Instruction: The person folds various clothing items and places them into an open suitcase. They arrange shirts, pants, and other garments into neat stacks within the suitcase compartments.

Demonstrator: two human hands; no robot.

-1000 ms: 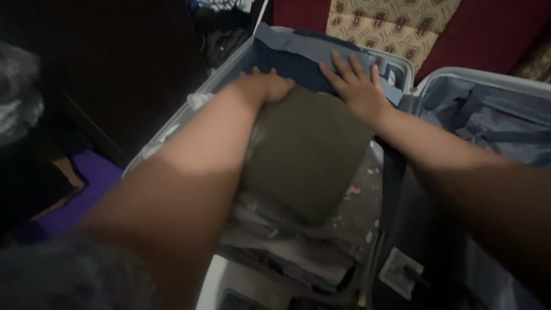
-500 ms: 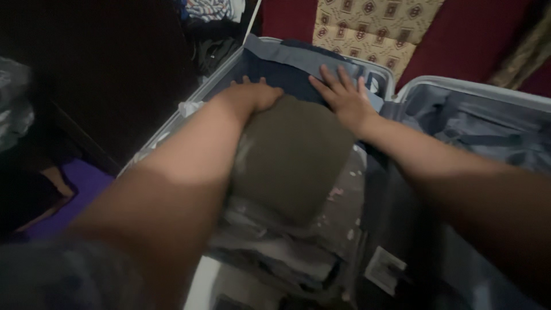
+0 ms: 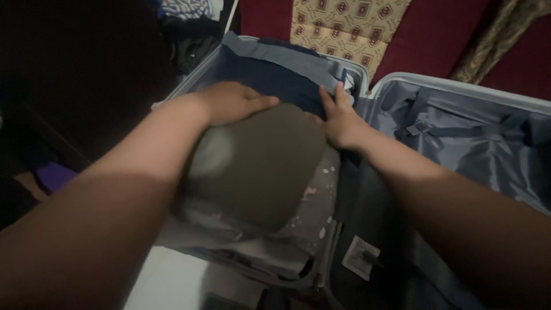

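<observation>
The left arm comes in from the lower left, stretched long and nearly straight across the packed half of the open suitcase [image 3: 367,72]. The left hand [image 3: 232,102] lies palm down on the far upper edge of the olive-green folded garment [image 3: 258,163], fingers together and flat, thumb tip pointing right; it presses rather than grips. The garment sits on top of the other packed clothes, over a clear speckled plastic bag [image 3: 321,201], in the middle of that half. Beyond it lies a dark blue cloth [image 3: 275,74]. The right hand [image 3: 340,120] rests at the garment's far right corner, beside the suitcase's centre hinge, fingers held close and pointing away, tips on the blue cloth. The right forearm runs down to the lower right over the grey-lined lid half [image 3: 459,132]. Behind stands a red and patterned cushion [image 3: 344,26].
</observation>
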